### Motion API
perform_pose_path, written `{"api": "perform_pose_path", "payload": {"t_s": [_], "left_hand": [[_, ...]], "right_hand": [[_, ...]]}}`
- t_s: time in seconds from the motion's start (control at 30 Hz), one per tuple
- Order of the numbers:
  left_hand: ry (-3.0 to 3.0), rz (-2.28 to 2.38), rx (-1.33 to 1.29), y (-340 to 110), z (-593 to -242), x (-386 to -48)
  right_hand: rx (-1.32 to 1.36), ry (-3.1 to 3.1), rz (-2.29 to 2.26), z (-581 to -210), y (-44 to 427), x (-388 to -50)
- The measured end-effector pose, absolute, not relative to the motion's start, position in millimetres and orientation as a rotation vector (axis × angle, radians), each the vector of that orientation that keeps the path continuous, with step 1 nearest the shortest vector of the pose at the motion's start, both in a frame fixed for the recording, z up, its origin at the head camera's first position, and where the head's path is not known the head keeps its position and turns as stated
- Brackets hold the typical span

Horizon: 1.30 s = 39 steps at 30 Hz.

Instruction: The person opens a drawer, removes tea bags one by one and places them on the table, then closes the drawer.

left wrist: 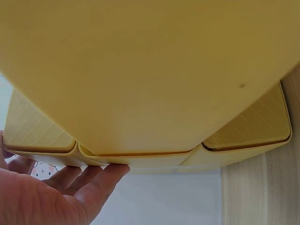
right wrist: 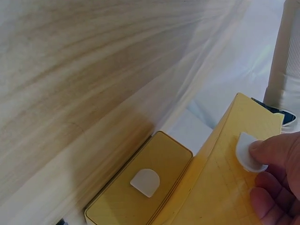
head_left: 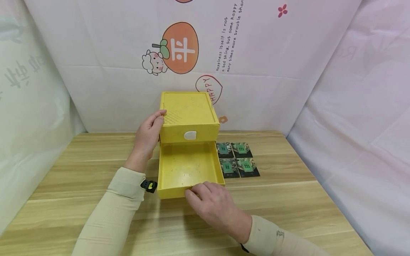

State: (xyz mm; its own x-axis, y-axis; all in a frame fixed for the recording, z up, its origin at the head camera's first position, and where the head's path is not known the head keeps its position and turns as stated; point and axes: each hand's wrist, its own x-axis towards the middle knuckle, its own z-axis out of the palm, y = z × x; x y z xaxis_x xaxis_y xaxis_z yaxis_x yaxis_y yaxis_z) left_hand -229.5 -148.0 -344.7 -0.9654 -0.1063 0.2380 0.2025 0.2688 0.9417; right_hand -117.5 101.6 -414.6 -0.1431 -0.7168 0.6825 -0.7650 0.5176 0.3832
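A yellow drawer box (head_left: 189, 108) stands at the back of the table, with a white knob (head_left: 190, 135) on its shut upper drawer. Below that, a yellow drawer (head_left: 189, 165) is pulled far out, and its inside is bare. My right hand (head_left: 213, 204) is at its front edge; in the right wrist view, thumb and fingers pinch its white knob (right wrist: 247, 152). A lower drawer (right wrist: 164, 161) with its own white knob (right wrist: 146, 183) is shut. My left hand (head_left: 148, 133) rests against the box's left side, fingers extended along it, as the left wrist view also shows.
Several dark cards (head_left: 246, 166) with green window-like prints lie to the right of the box, some partly behind the drawer. A printed white cloth (head_left: 256, 96) hangs behind the wooden table (head_left: 282, 206), and pale cloths hang at both sides.
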Motion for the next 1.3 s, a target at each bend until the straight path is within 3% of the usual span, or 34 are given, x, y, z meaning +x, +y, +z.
{"api": "perform_pose_path", "payload": {"t_s": [1.3], "left_hand": [[-2.290,-1.746,-0.081,-148.2,-345.4,-231.0]], "right_hand": [[1.147,-1.993,0.070,-404.3,93.6,-153.3]]}}
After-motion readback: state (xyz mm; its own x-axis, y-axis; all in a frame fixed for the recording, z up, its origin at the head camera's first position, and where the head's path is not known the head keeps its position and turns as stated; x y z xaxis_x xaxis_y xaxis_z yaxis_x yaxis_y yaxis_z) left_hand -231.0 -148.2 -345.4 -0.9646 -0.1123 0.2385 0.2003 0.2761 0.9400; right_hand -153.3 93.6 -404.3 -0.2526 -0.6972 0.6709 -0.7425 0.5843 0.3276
